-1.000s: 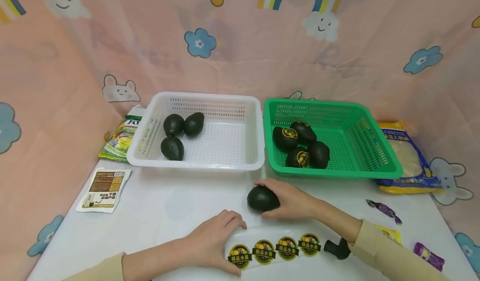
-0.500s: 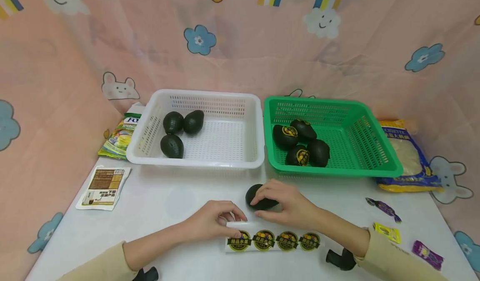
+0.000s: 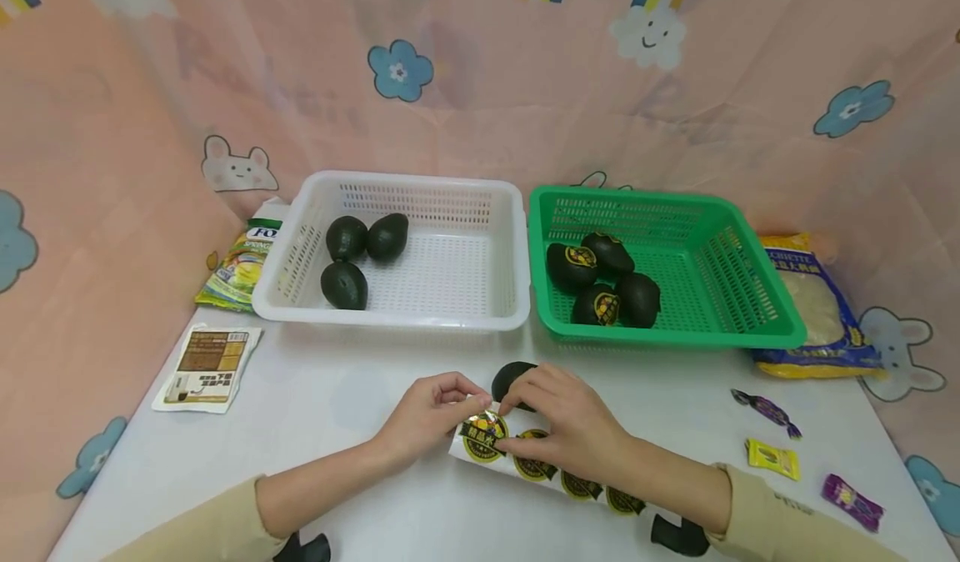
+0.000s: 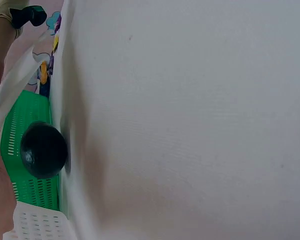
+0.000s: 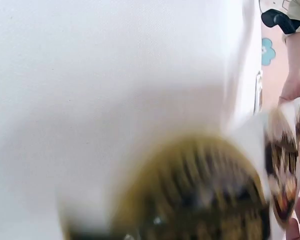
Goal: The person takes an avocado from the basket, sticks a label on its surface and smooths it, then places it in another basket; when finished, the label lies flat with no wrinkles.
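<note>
A white strip of round black-and-gold fruit stickers (image 3: 534,464) is raised and slanted between both hands. My left hand (image 3: 420,423) pinches its left end between thumb and fingers. The right hand (image 3: 576,420) has thumb and curled fingertips on the first sticker, pinching there; whether that sticker's edge has lifted is too small to tell. Just behind the strip, on the table, lies a dark avocado (image 3: 512,381), partly hidden by the right hand. In the left wrist view the avocado (image 4: 44,150) stands apart from the fingers. Close up, the stickers (image 5: 205,192) blur in the right wrist view.
A white basket (image 3: 450,320) with three avocados stands at the back, beside a green basket (image 3: 720,333) holding several stickered ones. Food bags (image 3: 243,266) flank them. A flat packet (image 3: 206,368) lies left; small wrapped candies (image 3: 772,459) lie right on the white table.
The right hand has let go of the avocado and moved onto the strip. My left hand, earlier beside the strip, now grips its end; the strip has lifted and tilted.
</note>
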Demonstrator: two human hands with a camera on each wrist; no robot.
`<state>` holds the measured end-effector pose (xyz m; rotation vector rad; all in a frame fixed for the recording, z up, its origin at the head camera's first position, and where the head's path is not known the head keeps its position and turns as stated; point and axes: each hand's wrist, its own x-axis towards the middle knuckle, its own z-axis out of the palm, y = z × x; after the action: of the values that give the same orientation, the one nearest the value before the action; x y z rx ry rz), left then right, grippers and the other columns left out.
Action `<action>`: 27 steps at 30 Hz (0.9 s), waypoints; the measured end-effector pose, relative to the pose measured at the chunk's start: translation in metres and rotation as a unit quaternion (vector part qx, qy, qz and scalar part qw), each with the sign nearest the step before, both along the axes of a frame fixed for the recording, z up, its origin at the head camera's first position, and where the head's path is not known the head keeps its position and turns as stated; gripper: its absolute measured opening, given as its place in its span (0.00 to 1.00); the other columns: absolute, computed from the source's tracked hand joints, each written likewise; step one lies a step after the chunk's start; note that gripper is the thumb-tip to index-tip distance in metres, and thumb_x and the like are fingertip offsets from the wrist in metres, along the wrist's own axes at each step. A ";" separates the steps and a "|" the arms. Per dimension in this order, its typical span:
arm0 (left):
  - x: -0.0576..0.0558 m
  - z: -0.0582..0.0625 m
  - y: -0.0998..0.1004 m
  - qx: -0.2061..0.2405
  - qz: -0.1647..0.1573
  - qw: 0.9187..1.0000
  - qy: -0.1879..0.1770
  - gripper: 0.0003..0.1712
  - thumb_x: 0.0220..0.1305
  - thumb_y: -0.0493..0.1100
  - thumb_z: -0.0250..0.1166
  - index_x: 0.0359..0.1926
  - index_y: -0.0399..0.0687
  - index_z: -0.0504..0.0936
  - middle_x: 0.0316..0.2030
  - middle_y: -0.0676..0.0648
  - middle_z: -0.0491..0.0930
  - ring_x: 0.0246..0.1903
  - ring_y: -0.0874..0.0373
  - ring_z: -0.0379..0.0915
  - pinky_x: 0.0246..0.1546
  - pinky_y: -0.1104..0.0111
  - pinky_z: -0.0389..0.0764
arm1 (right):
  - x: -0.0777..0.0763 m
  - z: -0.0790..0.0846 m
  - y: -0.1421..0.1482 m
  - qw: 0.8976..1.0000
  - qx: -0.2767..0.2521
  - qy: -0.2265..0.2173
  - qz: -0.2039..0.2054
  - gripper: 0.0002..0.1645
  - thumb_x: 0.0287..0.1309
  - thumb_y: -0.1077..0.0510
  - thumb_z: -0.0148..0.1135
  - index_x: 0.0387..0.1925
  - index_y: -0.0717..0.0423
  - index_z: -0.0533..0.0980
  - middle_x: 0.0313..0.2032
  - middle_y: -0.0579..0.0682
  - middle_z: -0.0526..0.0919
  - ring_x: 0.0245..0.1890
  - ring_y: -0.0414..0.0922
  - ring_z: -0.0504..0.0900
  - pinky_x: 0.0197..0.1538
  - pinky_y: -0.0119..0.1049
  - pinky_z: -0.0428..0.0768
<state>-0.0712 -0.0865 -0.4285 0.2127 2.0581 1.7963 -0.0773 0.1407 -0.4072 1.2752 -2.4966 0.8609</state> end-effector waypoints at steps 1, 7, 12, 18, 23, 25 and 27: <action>0.001 0.001 0.000 0.019 0.001 1.000 -0.016 0.15 0.65 0.49 0.66 0.42 0.41 0.83 0.26 0.51 0.83 0.21 0.64 0.68 0.22 0.75 0.69 | 0.000 0.001 0.000 1.000 0.001 -0.003 -0.006 0.20 0.45 0.44 0.78 0.37 0.43 0.78 0.40 0.32 0.77 0.43 0.33 0.73 0.45 0.33 0.74; 0.004 0.007 0.002 0.114 -0.006 0.990 -0.080 0.21 0.69 0.45 0.61 0.51 0.30 0.75 0.38 0.45 0.84 0.34 0.59 0.79 0.34 0.71 0.80 | 0.000 0.004 0.001 0.999 -0.039 -0.017 -0.015 0.17 0.47 0.48 0.77 0.38 0.42 0.80 0.40 0.32 0.78 0.43 0.34 0.72 0.46 0.32 0.71; 0.006 0.007 0.002 0.115 -0.010 0.990 -0.078 0.20 0.70 0.45 0.60 0.52 0.30 0.74 0.43 0.38 0.82 0.38 0.56 0.80 0.37 0.68 0.81 | 0.001 0.005 0.001 0.995 -0.097 -0.011 0.027 0.10 0.51 0.54 0.75 0.34 0.40 0.81 0.37 0.34 0.79 0.41 0.35 0.71 0.45 0.31 0.68; 0.010 -0.010 -0.002 -0.042 -0.055 0.992 0.103 0.08 0.69 0.43 0.61 0.45 0.45 0.81 0.38 0.50 0.84 0.33 0.61 0.81 0.35 0.70 0.81 | 0.000 0.011 0.007 0.985 -0.122 -0.117 0.027 0.05 0.59 0.56 0.68 0.36 0.43 0.79 0.38 0.35 0.79 0.42 0.38 0.73 0.44 0.33 0.74; 0.016 -0.019 -0.002 -0.181 -0.100 0.942 0.265 0.10 0.71 0.49 0.59 0.47 0.52 0.81 0.46 0.54 0.83 0.45 0.63 0.79 0.46 0.68 0.80 | -0.008 0.014 0.016 0.977 -0.081 -0.190 -0.043 0.04 0.63 0.54 0.65 0.34 0.41 0.77 0.37 0.33 0.78 0.40 0.43 0.74 0.42 0.37 0.75; 0.016 -0.015 -0.001 -0.198 -0.091 0.934 0.283 0.11 0.70 0.52 0.60 0.45 0.55 0.82 0.45 0.57 0.82 0.46 0.63 0.77 0.47 0.67 0.79 | -0.011 0.015 0.018 0.977 -0.061 -0.196 -0.056 0.06 0.62 0.55 0.66 0.33 0.39 0.76 0.36 0.32 0.77 0.39 0.43 0.73 0.42 0.39 0.74; 0.014 -0.007 0.002 -0.168 -0.069 0.945 0.272 0.09 0.68 0.51 0.62 0.42 0.56 0.83 0.41 0.58 0.82 0.44 0.61 0.77 0.44 0.66 0.80 | -0.012 0.015 0.019 0.977 -0.047 -0.197 -0.058 0.08 0.61 0.55 0.67 0.32 0.37 0.75 0.36 0.31 0.76 0.39 0.43 0.72 0.41 0.39 0.74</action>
<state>-0.0568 -0.0849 -0.4359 0.8066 2.6041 1.3705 -0.0897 0.1592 -0.3923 0.9948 -2.7493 1.2942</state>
